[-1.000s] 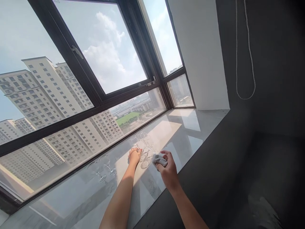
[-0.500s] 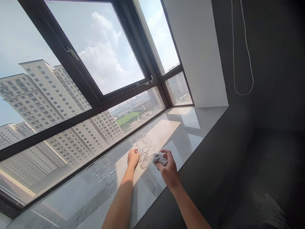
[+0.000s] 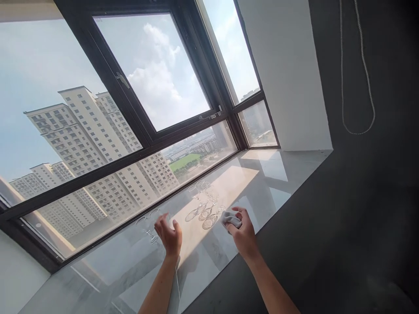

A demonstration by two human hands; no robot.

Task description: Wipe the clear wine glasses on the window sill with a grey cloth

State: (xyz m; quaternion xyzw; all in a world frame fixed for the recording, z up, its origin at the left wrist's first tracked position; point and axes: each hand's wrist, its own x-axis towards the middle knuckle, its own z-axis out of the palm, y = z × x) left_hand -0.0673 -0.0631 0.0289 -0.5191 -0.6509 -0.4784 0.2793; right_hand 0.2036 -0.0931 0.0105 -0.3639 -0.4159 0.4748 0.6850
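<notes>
My left hand (image 3: 169, 235) hovers open over the marble window sill (image 3: 255, 183), palm turned right, fingers apart, holding nothing. Just beyond its fingertips stand two clear stemmed glasses (image 3: 149, 224) near the window. My right hand (image 3: 241, 231) is closed round a small grey cloth (image 3: 230, 216). To the left of the cloth stands a cluster of several clear wine glasses (image 3: 204, 203) in the sunlit patch of the sill.
A large black-framed window (image 3: 137, 144) runs along the sill's far edge, with tower blocks outside. A white wall pier (image 3: 288, 74) closes the sill at the right end. A bead-chain loop (image 3: 358, 87) hangs on the dark wall. The dark floor lies below right.
My left hand has left the cluster of glasses and moved left and back, opening up near the two glasses by the window. My right hand still holds the cloth. The view has shifted left.
</notes>
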